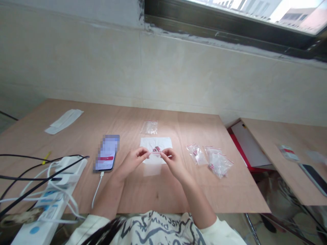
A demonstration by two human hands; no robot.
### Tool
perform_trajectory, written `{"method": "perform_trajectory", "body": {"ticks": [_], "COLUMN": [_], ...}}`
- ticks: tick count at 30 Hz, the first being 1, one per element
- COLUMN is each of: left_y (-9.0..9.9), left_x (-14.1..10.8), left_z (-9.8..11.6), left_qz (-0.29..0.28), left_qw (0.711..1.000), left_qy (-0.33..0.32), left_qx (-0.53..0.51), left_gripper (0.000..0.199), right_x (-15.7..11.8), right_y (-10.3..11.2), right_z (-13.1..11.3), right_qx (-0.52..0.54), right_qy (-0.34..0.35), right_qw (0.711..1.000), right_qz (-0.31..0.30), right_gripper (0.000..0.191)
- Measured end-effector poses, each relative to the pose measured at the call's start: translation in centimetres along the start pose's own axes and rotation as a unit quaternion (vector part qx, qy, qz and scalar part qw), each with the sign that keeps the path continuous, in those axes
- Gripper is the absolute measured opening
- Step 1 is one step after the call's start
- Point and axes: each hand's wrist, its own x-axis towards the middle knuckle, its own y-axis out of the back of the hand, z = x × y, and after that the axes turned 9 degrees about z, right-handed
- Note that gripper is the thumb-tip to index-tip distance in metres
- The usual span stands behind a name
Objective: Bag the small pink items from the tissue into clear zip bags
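Note:
A small clear zip bag with a red strip [155, 152] along its edge is stretched between both hands. My left hand [134, 160] pinches one end of the strip between thumb and fingers. At the other end, my right hand [175, 161] pinches it the same way. The bag's see-through body [152, 170] seems to extend toward me over the table. Just beyond the strip is a little cluster of red and dark pieces [156, 148], too small to name. Behind them lies a white sheet [167, 141]; I cannot tell whether the pieces rest on it.
Another clear bag [150, 127] lies behind the sheet. Several zip bags with small contents [217, 161] lie at right. To the left are a charging phone [106, 153], a white face mask [65, 120] and a power strip [57, 200] with tangled cables. A second table [286, 136] stands right.

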Motion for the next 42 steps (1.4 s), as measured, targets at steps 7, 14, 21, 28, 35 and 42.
{"method": "perform_trajectory", "body": {"ticks": [7,14,21,28,35,42], "left_y": [0.1,-0.4,-0.7,-1.1,-0.7,-0.1], "left_x": [-0.6,-1.5,-1.6,-0.5,-0.6,-0.7], "left_z": [-0.2,0.1,1.0,0.4,-0.4,-1.1], "left_qz": [-0.036,-0.015,-0.087,-0.058,-0.034,0.025], "left_qw": [0.999,0.999,0.996,0.998,0.999,0.999], "left_qy": [0.013,-0.018,-0.009,-0.035,0.001,0.030], "left_qx": [0.020,0.023,-0.017,0.000,-0.019,-0.022], "left_gripper": [0.023,0.020,0.023,0.023,0.024,0.025], "right_x": [-0.3,-1.3,-1.1,-0.3,0.1,-1.4], "right_y": [0.0,-0.3,-0.7,-1.1,-1.2,-1.2], "right_z": [0.6,0.5,0.3,0.5,0.6,2.1], "right_qx": [-0.027,0.044,0.043,0.151,0.165,0.167], "right_qy": [0.010,-0.029,-0.006,-0.097,-0.125,-0.155], "right_qw": [0.999,0.998,0.999,0.983,0.978,0.973], "right_qz": [0.015,-0.022,0.014,-0.046,-0.008,-0.035], "right_gripper": [0.017,0.021,0.024,0.028,0.031,0.027]}}
